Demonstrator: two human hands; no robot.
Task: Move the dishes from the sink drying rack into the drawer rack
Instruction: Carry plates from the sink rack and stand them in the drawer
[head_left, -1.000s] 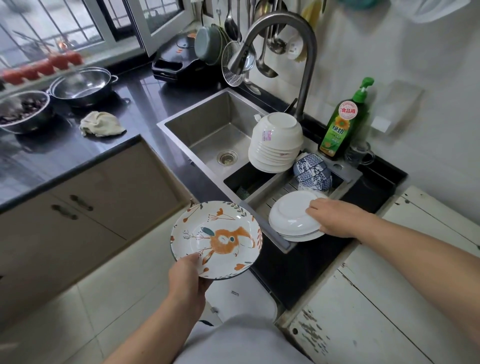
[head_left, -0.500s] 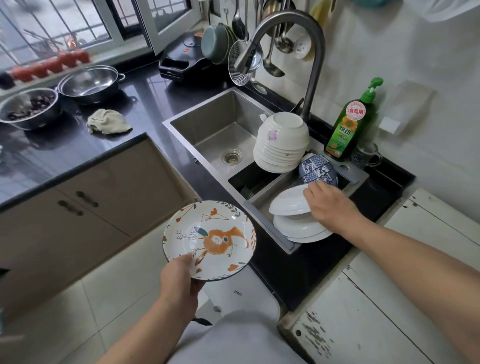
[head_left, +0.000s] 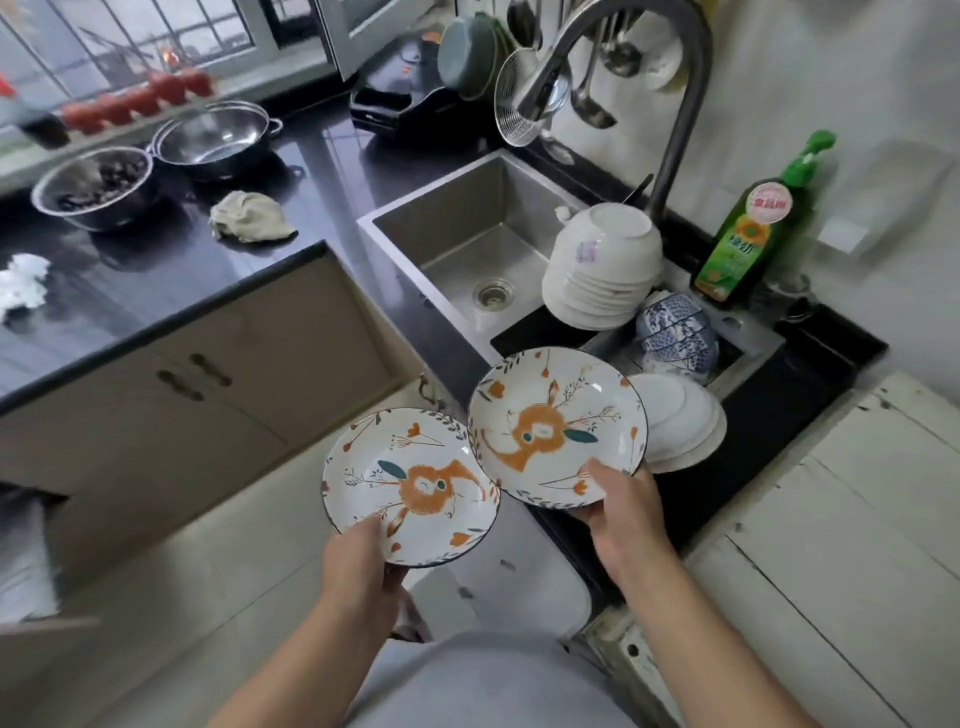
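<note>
left hand (head_left: 363, 566): fox-pattern plate (head_left: 410, 486) pinched at near rim, held level clear of the sink | right hand (head_left: 621, 512): second fox-pattern plate (head_left: 556, 428) gripped by fingers at near rim, tilted, likely for stacking | white plates (head_left: 685, 423) left at drying rack's near end | drawer rack unseen

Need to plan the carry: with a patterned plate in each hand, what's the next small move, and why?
Probably turn away from the sink and carry both to the drawer rack, which isn't in view. The left hand grips one patterned plate, the right hand the other patterned plate; both hands are full, so the white plates must wait.
</note>
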